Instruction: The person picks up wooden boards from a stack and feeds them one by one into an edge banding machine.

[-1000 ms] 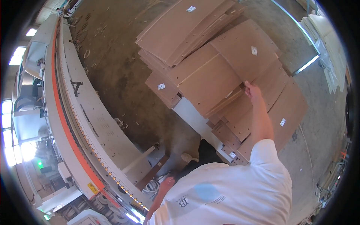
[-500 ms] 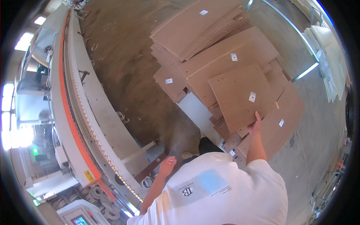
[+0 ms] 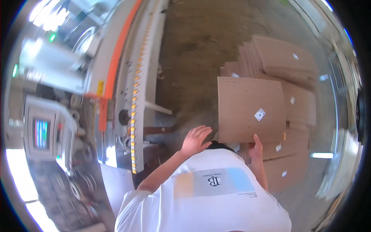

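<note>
A brown rectangular board [image 3: 247,102] with small holes and a white label is held by its near edge in my right hand [image 3: 255,149]. The thumb lies on the top face, and the other fingers are mostly hidden beneath. My left hand [image 3: 196,140] is in the air to the left of the board, apart from it, with nothing in it and its fingers stretched out. Behind and to the right of the held board lie stacks of similar brown boards [image 3: 286,58], several of them bearing white labels.
On the left runs a long machine with an orange stripe [image 3: 116,54] and a row of yellow rollers [image 3: 133,116]. A control panel with a screen [image 3: 41,133] stands at the far left. Pale sheets [image 3: 342,166] lean at the right. The concrete floor [image 3: 193,50] lies between machine and stacks.
My right hand has brought the board off the stack and leftward, in front of my body. The left hand has risen and its fingers have spread. The whole view has turned toward the machine.
</note>
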Demonstrator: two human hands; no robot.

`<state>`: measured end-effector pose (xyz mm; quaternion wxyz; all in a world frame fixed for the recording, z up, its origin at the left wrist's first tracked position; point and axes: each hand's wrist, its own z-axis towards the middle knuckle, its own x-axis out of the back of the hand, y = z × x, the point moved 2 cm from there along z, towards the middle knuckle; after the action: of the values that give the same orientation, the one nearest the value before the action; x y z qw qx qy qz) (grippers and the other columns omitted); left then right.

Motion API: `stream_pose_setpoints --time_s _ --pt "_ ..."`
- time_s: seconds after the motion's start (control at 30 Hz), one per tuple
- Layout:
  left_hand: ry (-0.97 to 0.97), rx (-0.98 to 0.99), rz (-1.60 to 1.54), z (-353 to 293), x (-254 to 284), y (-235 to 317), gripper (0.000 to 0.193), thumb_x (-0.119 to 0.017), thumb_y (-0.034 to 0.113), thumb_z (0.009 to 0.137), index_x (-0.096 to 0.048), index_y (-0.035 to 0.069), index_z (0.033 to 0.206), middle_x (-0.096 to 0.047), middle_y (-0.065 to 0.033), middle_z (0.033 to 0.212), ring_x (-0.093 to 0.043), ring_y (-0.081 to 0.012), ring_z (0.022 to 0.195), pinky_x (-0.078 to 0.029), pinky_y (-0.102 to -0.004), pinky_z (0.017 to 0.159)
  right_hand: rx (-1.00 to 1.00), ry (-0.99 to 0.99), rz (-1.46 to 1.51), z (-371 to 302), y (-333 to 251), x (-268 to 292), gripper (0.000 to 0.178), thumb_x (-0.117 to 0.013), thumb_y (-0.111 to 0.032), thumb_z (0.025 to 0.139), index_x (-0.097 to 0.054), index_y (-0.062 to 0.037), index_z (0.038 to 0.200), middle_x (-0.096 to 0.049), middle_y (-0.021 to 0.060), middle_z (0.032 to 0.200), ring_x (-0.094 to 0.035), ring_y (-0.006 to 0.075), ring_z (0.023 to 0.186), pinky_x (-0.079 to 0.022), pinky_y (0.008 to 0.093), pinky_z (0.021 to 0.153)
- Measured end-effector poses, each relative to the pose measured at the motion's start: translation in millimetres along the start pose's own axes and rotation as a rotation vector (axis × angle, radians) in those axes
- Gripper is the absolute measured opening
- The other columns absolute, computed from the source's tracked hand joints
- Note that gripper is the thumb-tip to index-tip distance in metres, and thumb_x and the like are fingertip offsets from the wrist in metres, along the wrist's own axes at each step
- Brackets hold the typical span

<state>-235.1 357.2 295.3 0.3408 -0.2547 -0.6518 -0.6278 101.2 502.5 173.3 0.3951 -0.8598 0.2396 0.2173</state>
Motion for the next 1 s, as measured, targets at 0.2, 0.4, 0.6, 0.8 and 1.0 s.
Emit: stream_pose_setpoints --time_s 0.2,0.4,0.6,0.8,1.0 --pt "0.049 -0.080 0.262 -66 60 -10 0.078 -0.081 0.035 0.081 -0.049 0.014 0.150 -0.044 -0.0074 0.160 -0.037 -0.0287 0.151 -0.025 -0.0562 0.125 -0.253 -0.401 -0.201 4 107 -140 0.045 -0.069 -0.011 0.096 -0.056 -0.0124 0.139 -0.064 0.0042 0.134 -0.062 0.0233 0.122 -0.053 0.0435 0.103" --pt "0.262 0.284 0.417 -176 79 -57 0.074 -0.079 0.026 0.081 -0.052 0.020 0.149 -0.043 -0.0066 0.161 -0.036 -0.0302 0.151 -0.024 -0.0615 0.123 -0.551 -0.672 -0.429 -47 221 -249 0.042 -0.070 -0.013 0.096 -0.058 -0.0130 0.136 -0.064 0.0043 0.132 -0.064 0.0222 0.116 -0.055 0.0412 0.095" --pt "0.364 0.658 0.451 -276 90 -89 0.075 -0.078 0.026 0.082 -0.050 0.024 0.151 -0.041 -0.0037 0.163 -0.034 -0.0316 0.152 -0.017 -0.0704 0.121 -0.843 -0.935 -0.649 -89 344 -299 0.050 -0.081 -0.025 0.089 -0.060 -0.0174 0.134 -0.063 0.0027 0.128 -0.061 0.0202 0.118 -0.054 0.0408 0.095" --pt "0.420 0.849 0.532 -327 87 -119 0.071 -0.076 0.029 0.086 -0.049 0.023 0.152 -0.039 -0.0048 0.164 -0.032 -0.0323 0.153 -0.019 -0.0705 0.120 -1.027 -0.987 -0.813 -120 427 -328 0.049 -0.079 -0.030 0.092 -0.059 -0.0154 0.134 -0.063 0.0044 0.128 -0.061 0.0222 0.119 -0.053 0.0414 0.098" --pt "0.368 1.030 0.585 -334 107 -162 0.076 -0.075 0.031 0.086 -0.044 0.022 0.155 -0.035 -0.0073 0.166 -0.028 -0.0348 0.155 -0.024 -0.0664 0.121 -0.857 -1.404 -1.520 -136 424 -373 0.047 -0.061 -0.036 0.105 -0.054 -0.0067 0.141 -0.066 0.0105 0.135 -0.068 0.0231 0.115 -0.056 0.0351 0.090"
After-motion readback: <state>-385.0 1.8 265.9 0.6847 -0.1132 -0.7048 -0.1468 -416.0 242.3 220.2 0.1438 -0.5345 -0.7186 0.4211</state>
